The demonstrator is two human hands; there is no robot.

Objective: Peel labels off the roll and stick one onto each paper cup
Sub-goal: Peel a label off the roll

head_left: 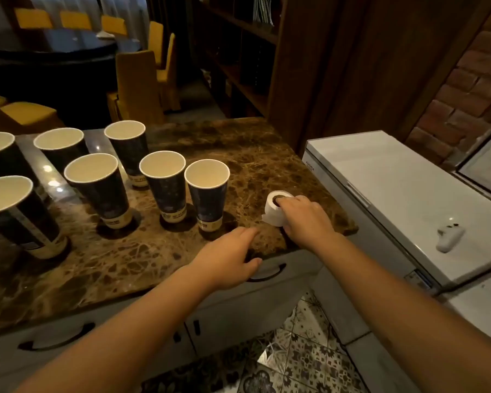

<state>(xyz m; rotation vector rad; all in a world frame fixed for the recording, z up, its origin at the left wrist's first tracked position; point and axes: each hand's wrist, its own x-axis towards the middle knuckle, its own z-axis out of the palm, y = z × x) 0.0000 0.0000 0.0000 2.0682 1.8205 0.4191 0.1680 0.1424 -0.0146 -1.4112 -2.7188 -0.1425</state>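
Several dark blue paper cups with white insides stand upright on the brown marble counter [261, 154]; the nearest one [207, 194] is at the right end of the group. A white label roll [275, 208] lies on the counter right of that cup. My right hand [304, 217] grips the roll, with a finger in its core and the thumb below it. A loose end of label sticks out at the roll's lower left. My left hand [230, 259] hovers over the counter's front edge with fingers stretched toward the roll, holding nothing.
A white chest freezer [403, 188] stands right of the counter, with a small white object [449, 236] on its lid. Drawers with curved handles run below the counter. Behind are wooden shelves, yellow chairs and a dark round table. Patterned floor tiles lie below.
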